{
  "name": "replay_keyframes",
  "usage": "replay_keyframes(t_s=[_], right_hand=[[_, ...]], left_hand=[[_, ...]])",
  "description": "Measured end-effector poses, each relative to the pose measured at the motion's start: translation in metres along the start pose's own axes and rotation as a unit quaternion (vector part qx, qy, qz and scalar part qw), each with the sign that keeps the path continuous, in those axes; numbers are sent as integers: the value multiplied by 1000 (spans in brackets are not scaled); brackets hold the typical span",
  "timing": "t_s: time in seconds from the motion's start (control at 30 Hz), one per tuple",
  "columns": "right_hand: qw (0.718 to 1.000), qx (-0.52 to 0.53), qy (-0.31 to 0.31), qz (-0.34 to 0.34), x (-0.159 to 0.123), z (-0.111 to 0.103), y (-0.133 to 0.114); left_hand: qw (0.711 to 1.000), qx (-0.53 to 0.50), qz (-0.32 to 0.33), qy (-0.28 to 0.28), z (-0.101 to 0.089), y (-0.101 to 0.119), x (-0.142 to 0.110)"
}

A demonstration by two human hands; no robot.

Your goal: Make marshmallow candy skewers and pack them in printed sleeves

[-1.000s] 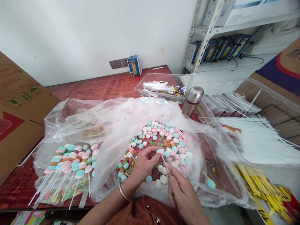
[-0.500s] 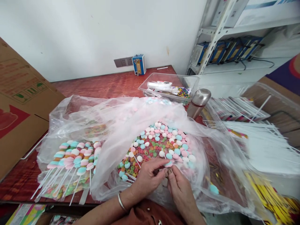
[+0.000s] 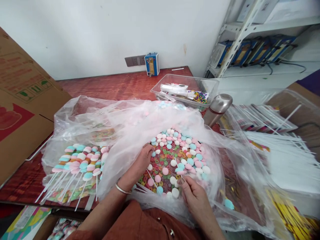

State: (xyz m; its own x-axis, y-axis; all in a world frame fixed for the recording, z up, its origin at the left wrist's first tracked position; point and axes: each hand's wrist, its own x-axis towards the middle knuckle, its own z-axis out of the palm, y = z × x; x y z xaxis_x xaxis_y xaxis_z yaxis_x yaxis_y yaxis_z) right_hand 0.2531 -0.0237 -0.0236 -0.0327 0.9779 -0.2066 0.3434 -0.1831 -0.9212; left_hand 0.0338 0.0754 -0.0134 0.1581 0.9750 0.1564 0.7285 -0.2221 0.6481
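My left hand (image 3: 143,159) is at the left side of the heap, its fingers bent together at a light-blue round sweet (image 3: 153,154) that looks like a marshmallow. Lower right, my right hand (image 3: 193,195) pinches thumb against finger at the near end of a white stick (image 3: 176,162) carrying blue and pink sweets (image 3: 180,170); the grip point is partly hidden. Pink, white and blue round sweets (image 3: 165,171) and small coloured rings (image 3: 162,158) lie around both hands on a clear plastic sheet (image 3: 120,163). Another stick (image 3: 151,176) rests near my left wrist.
Threaded sweets on sticks (image 3: 77,163) lie at left beside a cardboard box (image 3: 27,90). Behind the heap stand a clear tub (image 3: 185,80) and a steel flask (image 3: 218,108). White sticks (image 3: 282,160) and yellow ones (image 3: 287,213) are at right. A blue box (image 3: 152,64) stands by the wall.
The hands were together at the sweets; my left hand has moved away left and up to the heap's left side. My right hand stays nearly in place. Several pale sweets show where the left hand was.
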Motion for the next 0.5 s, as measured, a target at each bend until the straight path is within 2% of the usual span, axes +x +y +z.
replay_keyframes(t_s=[0.1,0.2,0.3,0.5], right_hand=[[999,-33,-30,-5,-1,0,-1],[997,-50,-55,-9,0,1,-3],[996,-61,-64,-7,2,1,-3],[996,-61,-70,-6,2,2,1]], left_hand=[[999,-14,-15,-34,-7,-11,-16],[995,9,37,-90,-13,-10,-32],[989,73,72,-105,-22,0,-45],[977,186,5,-106,-37,11,-69]])
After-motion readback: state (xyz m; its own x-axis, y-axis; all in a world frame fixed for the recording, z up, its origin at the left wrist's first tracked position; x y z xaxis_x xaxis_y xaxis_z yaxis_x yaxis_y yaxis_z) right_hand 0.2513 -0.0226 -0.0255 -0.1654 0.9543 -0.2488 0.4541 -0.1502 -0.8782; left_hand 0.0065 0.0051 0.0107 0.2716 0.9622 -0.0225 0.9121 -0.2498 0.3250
